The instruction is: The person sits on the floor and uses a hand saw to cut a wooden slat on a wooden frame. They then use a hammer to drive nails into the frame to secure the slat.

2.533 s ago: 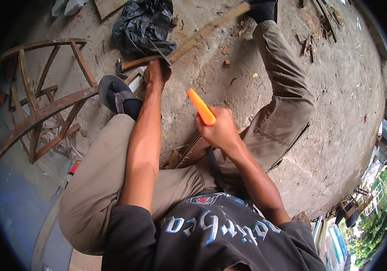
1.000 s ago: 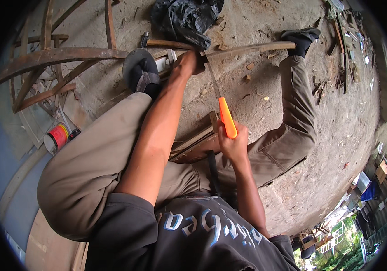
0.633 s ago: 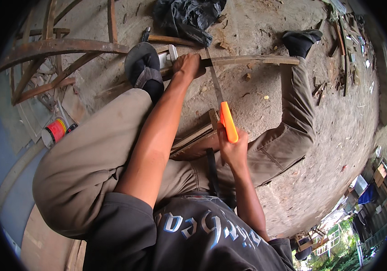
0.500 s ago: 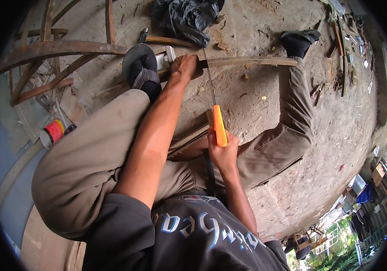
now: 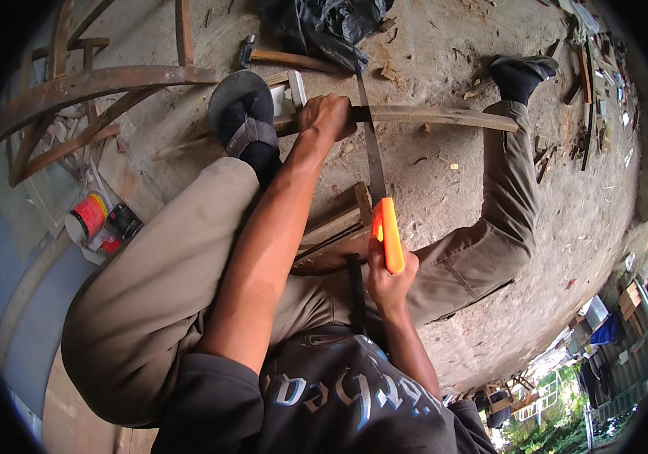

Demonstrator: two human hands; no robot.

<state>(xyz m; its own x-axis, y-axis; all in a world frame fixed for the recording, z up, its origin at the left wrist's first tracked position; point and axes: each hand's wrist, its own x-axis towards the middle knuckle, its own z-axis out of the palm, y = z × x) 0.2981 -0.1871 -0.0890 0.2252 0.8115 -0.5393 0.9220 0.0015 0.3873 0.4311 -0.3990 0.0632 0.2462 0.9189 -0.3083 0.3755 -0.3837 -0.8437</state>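
Soft daylight on rough grey-brown floor [image 5: 573, 204], bleached glare beside leafy green foliage [image 5: 547, 437] lower right, fisheye bowing toward dark corners.

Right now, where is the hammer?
In the head view, the hammer lies left of centre near the top, just beyond the sandalled left foot, handle end by the black plastic bag.

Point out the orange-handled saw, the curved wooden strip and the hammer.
Orange-handled saw [image 5: 375, 172]: head view, on the blade, just ahead of the handle.
Curved wooden strip [image 5: 437, 116]: head view, on the stretch right of the saw.
Hammer [image 5: 297, 61]: head view, midway along the wooden handle.
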